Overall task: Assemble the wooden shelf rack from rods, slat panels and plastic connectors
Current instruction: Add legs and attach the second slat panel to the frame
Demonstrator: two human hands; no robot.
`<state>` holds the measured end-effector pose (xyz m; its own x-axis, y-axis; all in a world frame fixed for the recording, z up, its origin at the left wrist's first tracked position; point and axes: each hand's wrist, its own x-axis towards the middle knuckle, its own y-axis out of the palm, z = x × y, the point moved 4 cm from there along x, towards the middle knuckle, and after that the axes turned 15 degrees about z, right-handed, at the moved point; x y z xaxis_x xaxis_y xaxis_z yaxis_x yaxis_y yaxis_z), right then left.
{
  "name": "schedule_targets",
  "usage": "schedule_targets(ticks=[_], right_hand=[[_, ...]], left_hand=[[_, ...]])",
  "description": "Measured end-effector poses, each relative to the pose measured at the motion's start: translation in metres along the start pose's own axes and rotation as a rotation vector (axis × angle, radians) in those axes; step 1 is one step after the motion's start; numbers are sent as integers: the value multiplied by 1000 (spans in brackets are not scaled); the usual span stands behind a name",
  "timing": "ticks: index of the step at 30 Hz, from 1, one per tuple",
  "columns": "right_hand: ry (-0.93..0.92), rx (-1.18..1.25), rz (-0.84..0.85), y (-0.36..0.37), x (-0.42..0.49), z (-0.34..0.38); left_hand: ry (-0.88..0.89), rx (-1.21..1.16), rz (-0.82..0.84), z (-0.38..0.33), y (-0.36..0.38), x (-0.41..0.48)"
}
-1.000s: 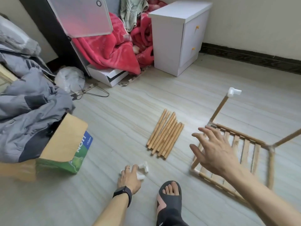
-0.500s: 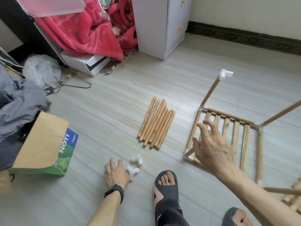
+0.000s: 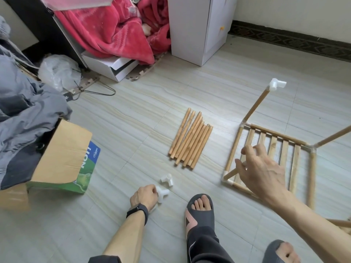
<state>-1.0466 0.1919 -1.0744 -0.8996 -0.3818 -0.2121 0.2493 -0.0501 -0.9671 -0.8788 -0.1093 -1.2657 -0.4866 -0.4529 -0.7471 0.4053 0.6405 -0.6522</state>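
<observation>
Low in the centre of the frame, the left hand (image 3: 144, 196) lies knuckles-up on the floor (image 3: 133, 130), fingers curled round a white connector (image 3: 163, 193), with a second connector (image 3: 167, 180) just above it. At right, the right hand (image 3: 263, 172) reaches out palm-down over the near left corner of the slat panel (image 3: 284, 152), fingers spread loosely and gripping nothing; whether it touches the wood cannot be told. The loose rods (image 3: 190, 138) lie side by side in the middle, with bare floor between them and the cardboard box (image 3: 62, 158) at left, and a sandal (image 3: 199, 211) close by the left hand.
</observation>
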Motion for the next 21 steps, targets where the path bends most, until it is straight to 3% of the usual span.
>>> schedule_targets(ticks=[5,12,21], right_hand=[[-35,-14,-33,7,2,-1],[-76,-14,-100,13,10,-4],[-59,-5,-76,10,10,5]], left_hand=[[53,-27,-93,-40,-33,17],[246,-50,-81,-116,-49,63],[97,-172,-103,-143,-46,91]])
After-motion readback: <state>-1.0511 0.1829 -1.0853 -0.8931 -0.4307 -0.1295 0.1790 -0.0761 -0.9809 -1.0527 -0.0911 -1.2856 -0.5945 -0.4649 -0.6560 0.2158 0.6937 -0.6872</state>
